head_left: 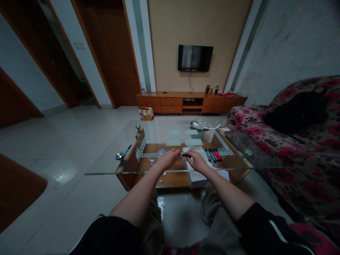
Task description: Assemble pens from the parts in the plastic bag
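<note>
Gripping a dark pen (pixel 185 154) between both hands, just above the glass table (pixel 106 166), near its middle. The left hand (pixel 168 159) is curled closed on the pen's left end and the right hand (pixel 197 161) pinches its right end; the pen lies roughly level between them, and it is too small to tell whether a cap is on. White paper (pixel 198 179) sits under the right hand, on the wooden shelf below the glass as far as can be told. A row of markers (pixel 214 155), blue, black and red, lies just right of the right hand. A blue pen (pixel 126 150) rests near the table's left corner, well apart from the hands. Pale blue notes (pixel 173 142) lie farther back on the table, and a small dish (pixel 199 127) stands at the far edge. A floral sofa (pixel 292 141) is at right. A TV (pixel 195 57) hangs on the far wall above a wood cabinet (pixel 170 101), with a red bag (pixel 146 112) on the floor in front of it.
</note>
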Tool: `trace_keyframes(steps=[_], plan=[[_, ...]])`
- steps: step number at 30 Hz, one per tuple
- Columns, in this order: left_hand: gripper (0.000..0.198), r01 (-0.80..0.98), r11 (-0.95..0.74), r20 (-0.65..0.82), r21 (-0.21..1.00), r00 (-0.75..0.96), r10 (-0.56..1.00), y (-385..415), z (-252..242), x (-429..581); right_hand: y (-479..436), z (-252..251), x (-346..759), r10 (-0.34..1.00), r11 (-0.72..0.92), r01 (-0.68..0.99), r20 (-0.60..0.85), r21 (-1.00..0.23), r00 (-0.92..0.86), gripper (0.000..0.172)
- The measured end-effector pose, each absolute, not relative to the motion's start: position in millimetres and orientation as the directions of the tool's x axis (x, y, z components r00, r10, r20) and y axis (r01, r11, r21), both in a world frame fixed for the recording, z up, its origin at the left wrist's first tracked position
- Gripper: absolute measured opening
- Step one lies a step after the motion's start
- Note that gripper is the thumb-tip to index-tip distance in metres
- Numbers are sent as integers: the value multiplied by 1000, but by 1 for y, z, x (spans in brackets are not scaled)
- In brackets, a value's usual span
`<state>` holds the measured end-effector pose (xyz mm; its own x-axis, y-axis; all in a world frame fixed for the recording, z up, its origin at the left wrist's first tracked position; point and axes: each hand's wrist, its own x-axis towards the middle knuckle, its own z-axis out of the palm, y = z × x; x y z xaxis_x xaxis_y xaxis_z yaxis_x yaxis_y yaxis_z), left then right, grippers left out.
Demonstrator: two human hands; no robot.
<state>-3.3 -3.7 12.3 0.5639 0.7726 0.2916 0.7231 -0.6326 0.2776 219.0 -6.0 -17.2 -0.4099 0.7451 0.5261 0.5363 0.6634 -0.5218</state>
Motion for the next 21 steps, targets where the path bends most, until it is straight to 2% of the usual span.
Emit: trace_keyframes(steps=[8,14,21], plan=[[19,638,-688,339,347,599,726,1,6,-3,-7,-15,216,730,679,518,553,-520,-402,23],[8,604,-699,352,382,604,715,8,0,-1,-10,-12,213,706,704,494,575,-510,-414,22],[8,587,-713,359,384,617,701,12,-1,0,-11,-11,212,703,707,495,580,-505,-412,21]])
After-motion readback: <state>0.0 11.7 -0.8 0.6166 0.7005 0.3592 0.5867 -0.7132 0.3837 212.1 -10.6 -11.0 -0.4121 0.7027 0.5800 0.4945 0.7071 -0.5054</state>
